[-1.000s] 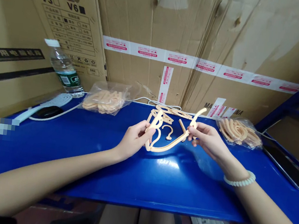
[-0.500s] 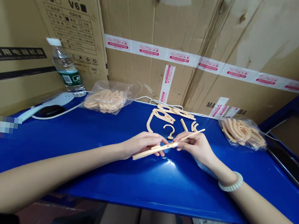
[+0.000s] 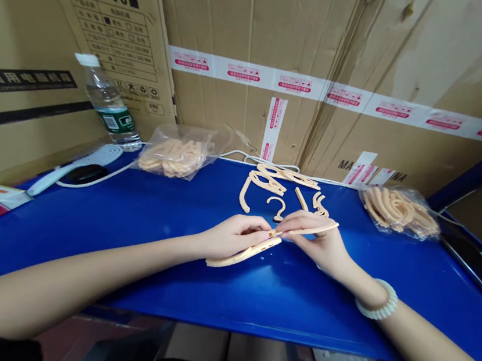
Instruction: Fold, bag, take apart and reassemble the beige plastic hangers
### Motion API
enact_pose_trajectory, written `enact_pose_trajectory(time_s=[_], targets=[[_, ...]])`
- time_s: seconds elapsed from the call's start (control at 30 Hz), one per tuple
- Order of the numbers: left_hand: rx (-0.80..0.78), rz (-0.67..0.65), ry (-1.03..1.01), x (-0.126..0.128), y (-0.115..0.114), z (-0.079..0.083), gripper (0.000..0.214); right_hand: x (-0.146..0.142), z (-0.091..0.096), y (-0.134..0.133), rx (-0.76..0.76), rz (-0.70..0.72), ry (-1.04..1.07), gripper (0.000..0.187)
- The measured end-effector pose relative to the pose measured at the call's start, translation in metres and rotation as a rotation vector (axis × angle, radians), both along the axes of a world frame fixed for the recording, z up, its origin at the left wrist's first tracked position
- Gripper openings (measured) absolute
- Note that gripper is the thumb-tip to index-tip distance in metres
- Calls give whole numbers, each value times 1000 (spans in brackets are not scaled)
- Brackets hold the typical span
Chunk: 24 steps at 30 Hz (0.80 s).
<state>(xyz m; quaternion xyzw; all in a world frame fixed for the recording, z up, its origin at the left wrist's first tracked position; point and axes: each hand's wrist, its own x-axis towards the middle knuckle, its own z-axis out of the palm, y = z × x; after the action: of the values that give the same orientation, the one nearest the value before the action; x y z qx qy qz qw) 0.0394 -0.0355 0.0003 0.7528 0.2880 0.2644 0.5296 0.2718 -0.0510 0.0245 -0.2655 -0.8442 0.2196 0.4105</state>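
Peach hanger parts | left fingers, right fingers pinching them | partly hidden

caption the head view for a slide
Left hand and right hand hold beige parts over a blue table, a hook lying beyond.

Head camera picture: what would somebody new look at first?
Probably the bright blue table, stretching across the picture. Near its middle, the left hand and right hand hold pale peach pieces close together. Behind, red-and-white tape runs across the big cardboard, and a green-labelled bottle stands at the back left.
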Motion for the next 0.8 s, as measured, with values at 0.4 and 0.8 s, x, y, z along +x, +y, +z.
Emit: enact_pose_trajectory(time_s=[0.4,0.8], targets=[[411,-23,198,-6,-3,3,38,2,5,-10,381,40,-311,27],[556,-57,234,-9,-1,3,36,-4,7,-19,940,-79,-629,18]])
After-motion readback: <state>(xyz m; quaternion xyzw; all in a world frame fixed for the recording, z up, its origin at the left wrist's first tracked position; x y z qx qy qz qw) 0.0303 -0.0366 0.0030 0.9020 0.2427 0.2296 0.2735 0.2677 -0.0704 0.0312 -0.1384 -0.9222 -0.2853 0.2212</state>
